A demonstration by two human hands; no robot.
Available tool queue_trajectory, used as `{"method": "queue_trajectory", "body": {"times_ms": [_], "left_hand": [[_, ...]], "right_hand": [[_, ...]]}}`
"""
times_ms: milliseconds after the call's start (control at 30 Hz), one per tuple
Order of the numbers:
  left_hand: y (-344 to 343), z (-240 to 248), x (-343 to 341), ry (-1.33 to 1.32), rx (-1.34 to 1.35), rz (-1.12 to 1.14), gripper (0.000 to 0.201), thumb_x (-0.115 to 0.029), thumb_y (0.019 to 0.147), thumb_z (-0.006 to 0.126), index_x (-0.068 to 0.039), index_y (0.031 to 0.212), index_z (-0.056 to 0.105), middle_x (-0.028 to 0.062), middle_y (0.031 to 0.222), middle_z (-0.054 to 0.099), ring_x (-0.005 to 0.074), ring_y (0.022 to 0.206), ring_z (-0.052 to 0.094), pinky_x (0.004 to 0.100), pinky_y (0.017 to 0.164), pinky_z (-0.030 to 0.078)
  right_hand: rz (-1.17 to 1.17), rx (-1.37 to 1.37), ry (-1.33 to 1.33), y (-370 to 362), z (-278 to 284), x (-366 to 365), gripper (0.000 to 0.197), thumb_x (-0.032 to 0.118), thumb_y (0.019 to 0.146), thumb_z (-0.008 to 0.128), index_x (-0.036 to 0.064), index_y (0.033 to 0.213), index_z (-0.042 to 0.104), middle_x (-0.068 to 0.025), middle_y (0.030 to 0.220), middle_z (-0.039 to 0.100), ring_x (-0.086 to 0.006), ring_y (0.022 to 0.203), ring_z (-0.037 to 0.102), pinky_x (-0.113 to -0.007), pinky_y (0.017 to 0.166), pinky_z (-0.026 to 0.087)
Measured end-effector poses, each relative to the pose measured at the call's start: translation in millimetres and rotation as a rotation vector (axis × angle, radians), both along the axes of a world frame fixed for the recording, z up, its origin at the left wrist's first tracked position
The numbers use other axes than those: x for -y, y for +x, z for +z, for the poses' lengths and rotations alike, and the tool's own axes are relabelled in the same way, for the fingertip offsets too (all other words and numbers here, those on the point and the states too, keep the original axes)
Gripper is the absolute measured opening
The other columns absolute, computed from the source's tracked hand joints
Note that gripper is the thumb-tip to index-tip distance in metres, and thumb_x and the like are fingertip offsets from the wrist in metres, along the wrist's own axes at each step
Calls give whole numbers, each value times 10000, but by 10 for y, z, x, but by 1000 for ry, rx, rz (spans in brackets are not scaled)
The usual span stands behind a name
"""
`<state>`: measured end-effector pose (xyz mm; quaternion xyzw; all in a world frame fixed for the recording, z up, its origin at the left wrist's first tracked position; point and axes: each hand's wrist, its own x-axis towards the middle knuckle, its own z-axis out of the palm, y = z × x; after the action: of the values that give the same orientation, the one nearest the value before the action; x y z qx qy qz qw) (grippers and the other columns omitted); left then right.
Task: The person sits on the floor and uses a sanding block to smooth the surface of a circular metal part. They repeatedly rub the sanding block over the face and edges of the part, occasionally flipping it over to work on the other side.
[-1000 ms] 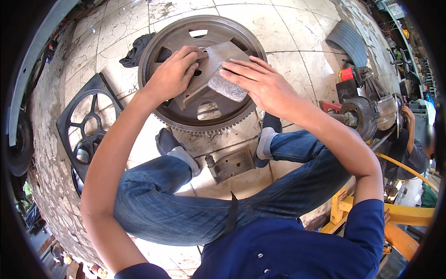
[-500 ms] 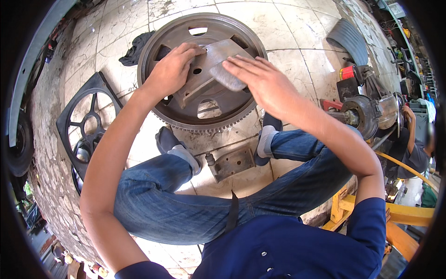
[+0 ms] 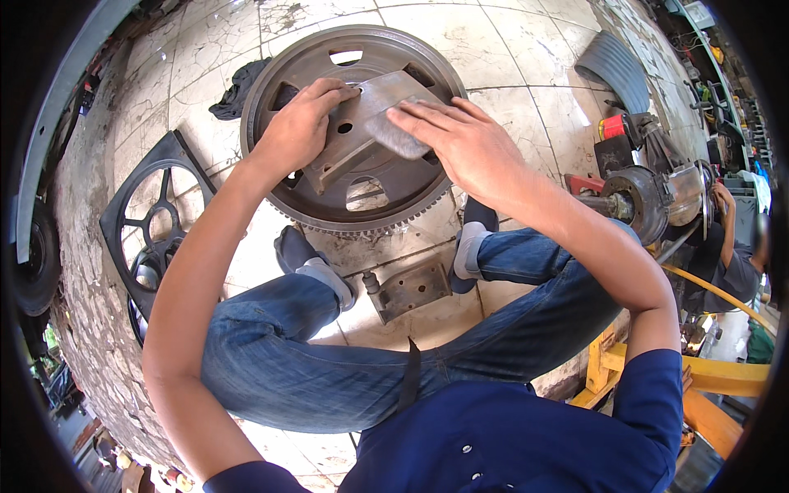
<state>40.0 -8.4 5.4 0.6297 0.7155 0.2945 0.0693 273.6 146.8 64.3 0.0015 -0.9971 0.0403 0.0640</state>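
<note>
A flat metal plate [image 3: 374, 105] with holes lies across a large steel flywheel [image 3: 320, 215] with a toothed rim on the tiled floor. My left hand [image 3: 302, 123] is closed on the plate's left side, its fingers curled over the surface near a hole. My right hand [image 3: 468, 140] presses a worn grey sanding sheet or pad [image 3: 394, 137] onto the plate's right part. The fingers lie together over the pad, and my palm hides part of it. Between my feet rests a smaller metal bracket [image 3: 411, 289] with holes and a short upright stub.
On the left stands a black fan shroud [image 3: 111, 215], with a dark cloth [image 3: 238, 89] beyond it. A ribbed grey mat [image 3: 615, 70] lies at the far right. An axle hub [image 3: 637, 201], a yellow frame [image 3: 719, 378] and another person [image 3: 731, 263] are to the right.
My right hand and the pad have shifted slightly left over the plate. The plate and flywheel sit a touch further left. My left hand keeps its hold.
</note>
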Motion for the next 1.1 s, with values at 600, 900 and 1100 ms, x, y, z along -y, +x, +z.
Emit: {"method": "queue_trajectory", "body": {"times_ms": [600, 900, 1100], "left_hand": [[17, 50, 16, -55, 47, 17, 391, 29, 986, 475, -44, 1347, 605, 159, 1330, 605, 348, 1273, 561, 426, 1083, 453], [22, 43, 7, -45, 60, 8, 386, 27, 990, 475, -49, 1346, 606, 154, 1317, 609, 346, 1257, 569, 422, 1064, 462], [-18, 11, 10, -35, 8, 9, 381, 14, 994, 475, -62, 1345, 604, 155, 1304, 610, 357, 1241, 572, 429, 1047, 465]], "right_hand": [[-9, -50, -54, 9, -61, -33, 535, 55, 929, 601, 124, 1455, 535, -73, 1455, 585, -239, 1347, 553, -433, 1151, 430], [22, -49, -74, 22, -16, -20, 542, 32, 924, 598, 109, 1456, 528, -124, 1456, 580, -295, 1294, 599, -401, 1105, 502], [0, -68, -105, 30, -70, -66, 629, -24, 898, 588, 153, 1495, 494, -112, 1463, 573, -312, 1234, 634, -399, 1048, 542]]}}
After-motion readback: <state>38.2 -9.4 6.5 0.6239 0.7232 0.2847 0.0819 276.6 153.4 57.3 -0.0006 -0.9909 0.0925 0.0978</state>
